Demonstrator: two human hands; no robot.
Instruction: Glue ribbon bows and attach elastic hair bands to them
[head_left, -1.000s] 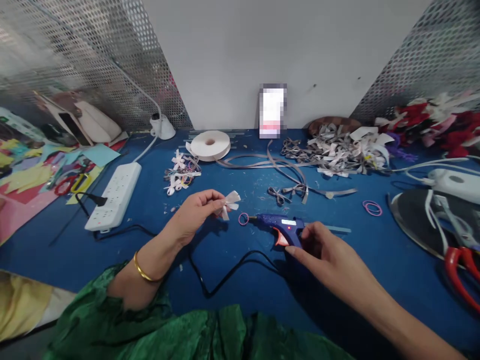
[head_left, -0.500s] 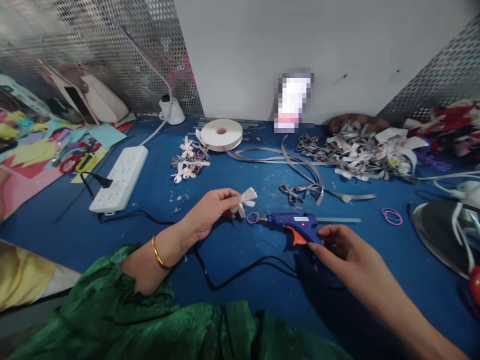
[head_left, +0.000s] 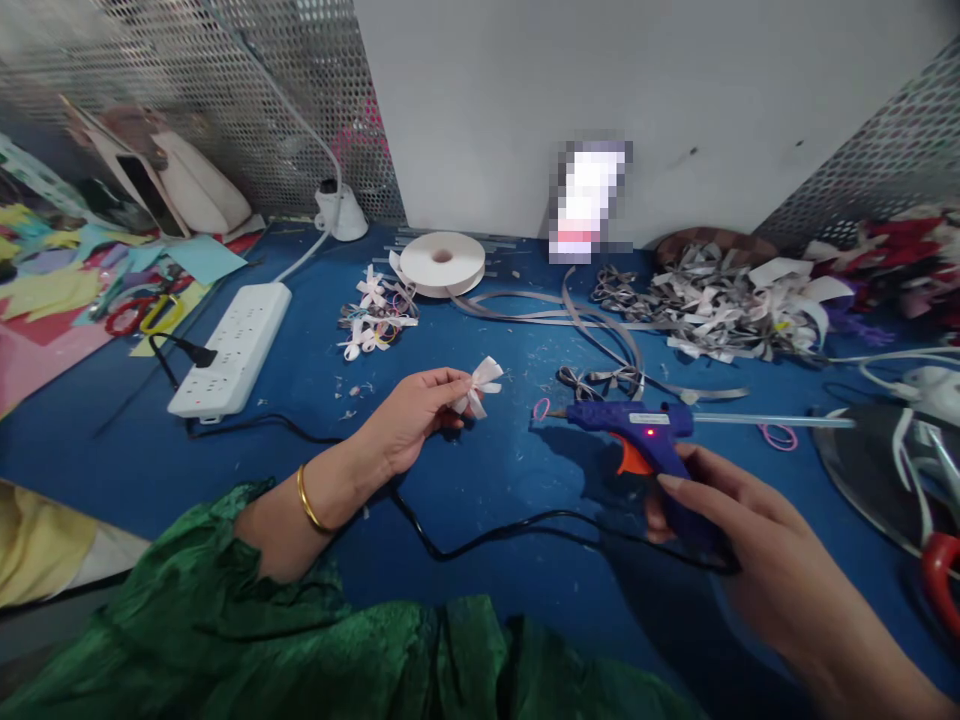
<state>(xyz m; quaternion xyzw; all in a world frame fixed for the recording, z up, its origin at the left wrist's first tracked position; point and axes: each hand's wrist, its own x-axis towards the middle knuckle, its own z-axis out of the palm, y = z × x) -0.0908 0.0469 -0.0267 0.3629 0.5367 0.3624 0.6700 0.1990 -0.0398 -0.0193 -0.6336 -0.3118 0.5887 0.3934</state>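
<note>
Pinched between the thumb and fingers of my left hand (head_left: 424,412) is a small white ribbon bow (head_left: 484,378). My right hand (head_left: 739,515) is wrapped round the handle of a blue glue gun (head_left: 637,425) with an orange trigger (head_left: 632,457) and a lit red light. Its nozzle points left toward the bow, with a gap between them. At the nozzle tip is a small pink hair elastic (head_left: 541,409). A clear glue stick (head_left: 772,421) sticks out of the gun's back end.
A ribbon spool (head_left: 442,262), finished bows (head_left: 377,315) and grey bows (head_left: 596,382) lie behind my hands. At left is a power strip (head_left: 238,345); a black cord (head_left: 442,552) crosses the front. At right are a ribbon pile (head_left: 739,300), purple elastics (head_left: 778,437) and an iron (head_left: 870,470).
My right hand has lifted the glue gun off the table and moved it right, away from the bow. The pink elastic has moved with the nozzle. My left hand keeps the bow nearly in place.
</note>
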